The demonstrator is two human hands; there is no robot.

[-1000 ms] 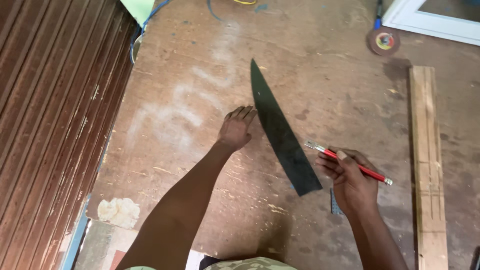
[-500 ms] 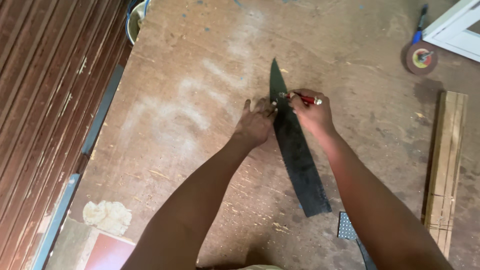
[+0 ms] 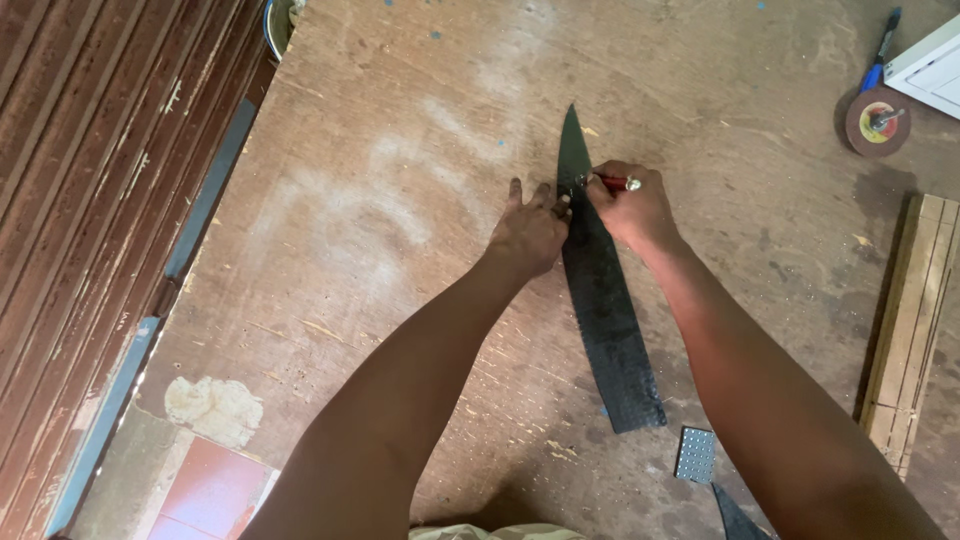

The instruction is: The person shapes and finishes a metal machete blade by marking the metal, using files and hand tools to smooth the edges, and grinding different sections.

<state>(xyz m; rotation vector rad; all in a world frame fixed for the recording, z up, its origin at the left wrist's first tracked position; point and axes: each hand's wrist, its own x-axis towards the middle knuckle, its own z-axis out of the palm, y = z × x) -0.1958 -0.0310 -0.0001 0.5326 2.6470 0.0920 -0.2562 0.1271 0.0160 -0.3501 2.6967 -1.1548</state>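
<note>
In the head view, a long dark pointed strip (image 3: 603, 300) is seen lying flat on a worn wooden board (image 3: 400, 230), with its tip directed away from the person. The left hand (image 3: 528, 232) is laid on the board with fingers spread flat, and its fingertips are pressed against the left edge of the strip; nothing is gripped by it. The right hand (image 3: 628, 208) is closed around a red pen (image 3: 612, 183), whose tip is placed on the upper part of the strip.

A small perforated grey plate (image 3: 695, 455) is found just beside the lower end of the strip. A wooden plank (image 3: 912, 330) is placed well apart at the right edge. A round grinding disc (image 3: 878, 121) and a blue-handled tool (image 3: 882, 50) are seen far right at the top. The left edge of the board is bordered by brown ribbed panels (image 3: 70, 200). Wide bare room is left on the board to the left of the hands.
</note>
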